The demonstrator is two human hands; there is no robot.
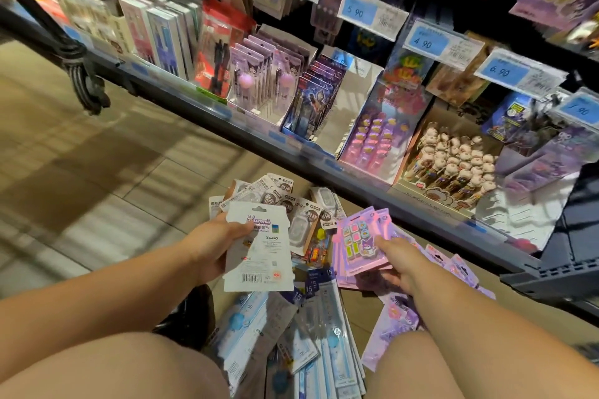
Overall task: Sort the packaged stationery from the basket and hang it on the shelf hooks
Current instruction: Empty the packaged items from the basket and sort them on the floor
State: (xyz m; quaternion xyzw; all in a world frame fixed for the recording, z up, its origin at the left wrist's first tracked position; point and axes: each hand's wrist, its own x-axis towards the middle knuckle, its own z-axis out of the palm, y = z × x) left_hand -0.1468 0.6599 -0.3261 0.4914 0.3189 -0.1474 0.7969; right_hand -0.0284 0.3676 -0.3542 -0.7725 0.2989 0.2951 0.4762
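My left hand [212, 244] grips a white carded pack [259, 249] by its left edge, its printed back with a barcode facing me. My right hand [397, 261] holds a small stack of purple carded packs [361, 241], thumb on the top one, which shows small stamp-like pieces. Below both hands a loose heap of packaged stationery [311, 317] lies on the floor: white and grey blister packs at the far side, blue-and-white ruler packs near my knees, more purple packs to the right. No basket is visible.
A low shelf [291, 139] runs diagonally across the view, holding display boxes of pens and figure-topped pens [453, 165]. Above hang packs on hooks with blue price tags [428, 42]. A dark crate [567, 256] stands at the right. Tiled floor [81, 172] lies to the left.
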